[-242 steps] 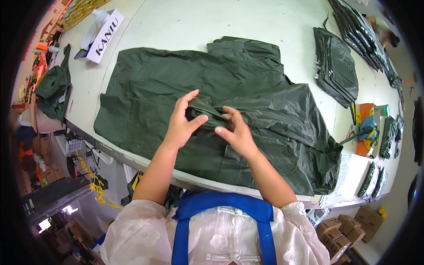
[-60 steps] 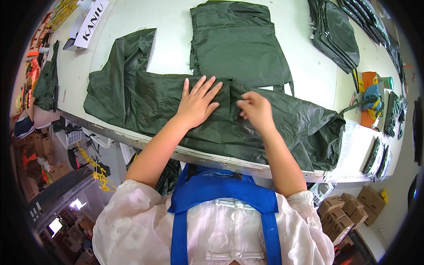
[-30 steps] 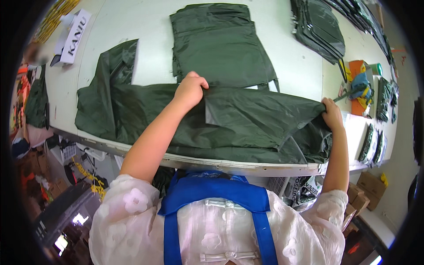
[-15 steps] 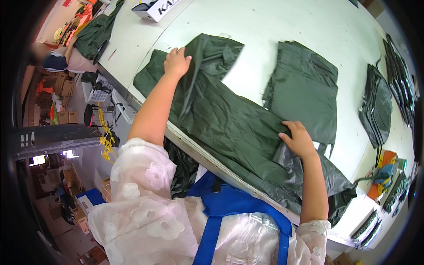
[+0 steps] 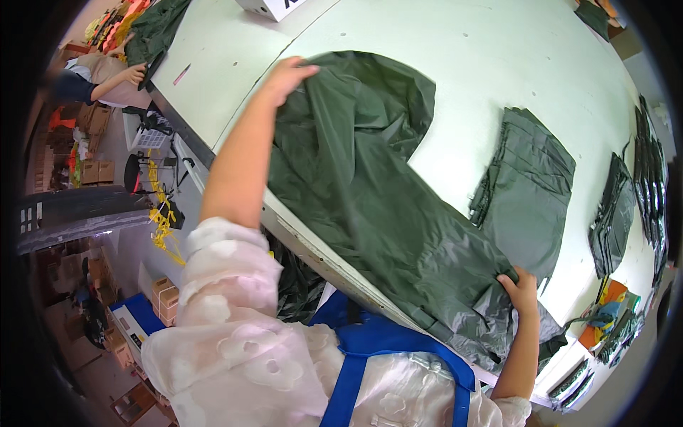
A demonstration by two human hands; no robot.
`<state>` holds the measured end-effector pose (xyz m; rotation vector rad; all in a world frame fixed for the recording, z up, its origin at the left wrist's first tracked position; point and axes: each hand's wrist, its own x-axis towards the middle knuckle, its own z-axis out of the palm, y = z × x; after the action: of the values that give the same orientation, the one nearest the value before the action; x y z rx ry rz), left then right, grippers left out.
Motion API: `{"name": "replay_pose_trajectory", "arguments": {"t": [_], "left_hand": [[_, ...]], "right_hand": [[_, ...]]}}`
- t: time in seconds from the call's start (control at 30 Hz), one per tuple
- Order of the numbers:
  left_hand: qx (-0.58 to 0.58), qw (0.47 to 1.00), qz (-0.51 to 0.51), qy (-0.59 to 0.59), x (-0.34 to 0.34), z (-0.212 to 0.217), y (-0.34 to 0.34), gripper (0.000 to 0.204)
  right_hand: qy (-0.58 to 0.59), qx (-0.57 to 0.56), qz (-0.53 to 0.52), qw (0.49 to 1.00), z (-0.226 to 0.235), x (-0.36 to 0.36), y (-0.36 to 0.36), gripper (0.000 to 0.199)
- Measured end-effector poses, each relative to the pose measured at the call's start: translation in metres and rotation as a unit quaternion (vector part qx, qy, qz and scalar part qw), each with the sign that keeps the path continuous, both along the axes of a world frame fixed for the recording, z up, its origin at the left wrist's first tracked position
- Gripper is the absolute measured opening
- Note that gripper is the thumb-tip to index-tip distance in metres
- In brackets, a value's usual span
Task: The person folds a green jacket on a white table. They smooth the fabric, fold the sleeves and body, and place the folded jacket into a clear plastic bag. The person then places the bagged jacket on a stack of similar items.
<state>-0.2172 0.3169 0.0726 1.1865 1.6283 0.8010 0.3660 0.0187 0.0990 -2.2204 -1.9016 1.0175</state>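
A dark green garment of thin, shiny waterproof fabric point(image 5: 370, 178) lies across the near edge of the table, wrinkled and stretched diagonally. At its far left edge, my left hand point(image 5: 284, 80) is closed on the fabric, thumb and fingers pinching it. Toward the lower right end, my right hand point(image 5: 523, 288) pinches a fold of the same garment, with thumb and fingertips together. Beyond the right hand lies a folded stack of dark green fabric pieces point(image 5: 530, 192), its near end close to the garment. The garment's full shape cannot be made out.
The pale table point(image 5: 455, 43) has a white box point(image 5: 272, 7) at the far side. Bundles of dark folded pieces point(image 5: 612, 213) and colourful packets point(image 5: 608, 313) lie at right. A co-worker's hand point(image 5: 135, 74) touches green fabric at far left. Cartons point(image 5: 165, 299) stand on the floor.
My right hand has slid right and down along the garment and closed on it. The left hand now pinches the garment's far left edge, which has come in and turned. The view has shifted.
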Motion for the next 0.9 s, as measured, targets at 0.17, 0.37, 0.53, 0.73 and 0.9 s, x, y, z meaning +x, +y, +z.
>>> {"name": "replay_pose_trajectory", "arguments": {"t": [0.17, 0.37, 0.53, 0.73, 0.9], "left_hand": [[-0.101, 0.917, -0.016, 0.386, -0.108, -0.004, -0.016, 0.020], [0.151, 0.895, -0.265, 0.325, 0.002, 0.031, -0.044, 0.013], [0.054, 0.802, -0.500, 0.323, 0.028, 0.022, -0.062, 0.056], [0.166, 0.939, -0.012, 0.302, 0.011, -0.008, -0.004, 0.081], [0.185, 0.753, -0.345, 0.529, 0.002, -0.009, 0.001, 0.066]], "right_hand": [[0.014, 0.030, -0.052, 0.998, -0.005, 0.003, -0.010, 0.036], [-0.023, 0.022, -0.038, 0.999, -0.002, 0.001, -0.006, 0.037], [-0.024, 0.028, -0.042, 0.998, -0.002, -0.001, -0.005, 0.034], [-0.028, 0.037, -0.030, 0.998, -0.013, 0.002, -0.004, 0.033], [-0.027, 0.029, -0.045, 0.998, -0.013, -0.002, -0.005, 0.034]]}}
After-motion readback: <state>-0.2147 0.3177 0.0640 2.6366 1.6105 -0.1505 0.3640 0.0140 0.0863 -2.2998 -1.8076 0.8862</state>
